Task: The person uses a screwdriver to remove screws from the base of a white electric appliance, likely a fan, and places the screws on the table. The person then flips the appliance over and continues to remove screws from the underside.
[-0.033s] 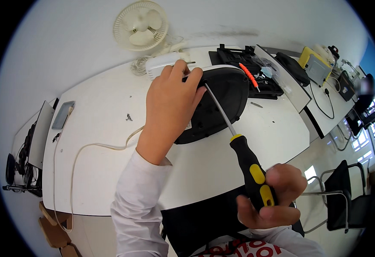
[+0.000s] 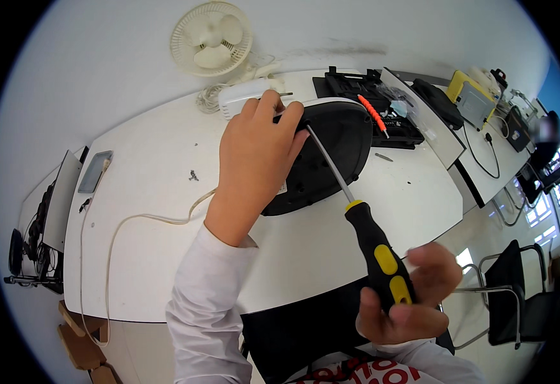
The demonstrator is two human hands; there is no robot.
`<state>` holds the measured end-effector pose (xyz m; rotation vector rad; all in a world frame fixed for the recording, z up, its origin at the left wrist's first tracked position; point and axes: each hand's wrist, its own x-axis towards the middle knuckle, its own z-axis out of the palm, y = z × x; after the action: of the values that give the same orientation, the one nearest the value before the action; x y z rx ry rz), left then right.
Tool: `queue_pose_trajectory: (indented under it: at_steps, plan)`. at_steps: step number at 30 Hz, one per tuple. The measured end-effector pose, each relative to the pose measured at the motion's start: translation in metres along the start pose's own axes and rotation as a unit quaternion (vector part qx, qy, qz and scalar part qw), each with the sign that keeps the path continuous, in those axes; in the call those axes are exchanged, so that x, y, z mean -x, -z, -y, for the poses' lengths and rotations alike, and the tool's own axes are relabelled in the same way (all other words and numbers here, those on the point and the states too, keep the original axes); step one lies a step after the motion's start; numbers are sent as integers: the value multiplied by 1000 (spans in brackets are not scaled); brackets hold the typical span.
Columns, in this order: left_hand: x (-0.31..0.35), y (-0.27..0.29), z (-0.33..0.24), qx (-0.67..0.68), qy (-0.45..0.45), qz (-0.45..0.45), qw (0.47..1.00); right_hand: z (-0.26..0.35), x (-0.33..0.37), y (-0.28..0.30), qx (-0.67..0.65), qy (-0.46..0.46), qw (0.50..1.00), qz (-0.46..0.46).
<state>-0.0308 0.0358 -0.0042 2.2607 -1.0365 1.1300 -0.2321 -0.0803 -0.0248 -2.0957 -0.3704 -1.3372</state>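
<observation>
While the left hand [image 2: 254, 147] clasps a black casing [image 2: 344, 137], right hand [image 2: 421, 313] (loosely curled) holding a screwdriver [image 2: 371, 235]

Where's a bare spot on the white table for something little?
Front left of the white table: bare between the cream cord and the left sleeve. On the right, between the black base and the table's edge, only a grey bit and a dark speck lie. The back is crowded: coiled cord, white device, open black case, orange tool.
</observation>
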Motion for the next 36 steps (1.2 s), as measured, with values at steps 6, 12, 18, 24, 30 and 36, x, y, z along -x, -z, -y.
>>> queue_pose_trajectory:
  at_steps: [6, 12, 18, 24, 30, 36]
  plan:
    - [-1, -3, 0, 2, -10, -24, 1000, -1, -3, 16, 25, -67, 997, 32]
    - [1, -3, 2, 4, -10, -23, 1000, -3, 0, 11, 51, -76, 995, 40]
    - [-1, 3, -2, 2, 11, 6, 1000, 3, -3, 13, 6, -83, 992, 92]
    - [0, 4, 1, 18, 15, 8, 1000, -19, 14, 2, -158, -32, 986, 47]
    - [-1, 0, 1, 22, -1, -12, 1000, -17, 19, -13, -272, -90, 956, 62]
    - [-1, 0, 1, 19, 6, -5, 1000, -16, 24, -3, -131, -77, 987, 55]
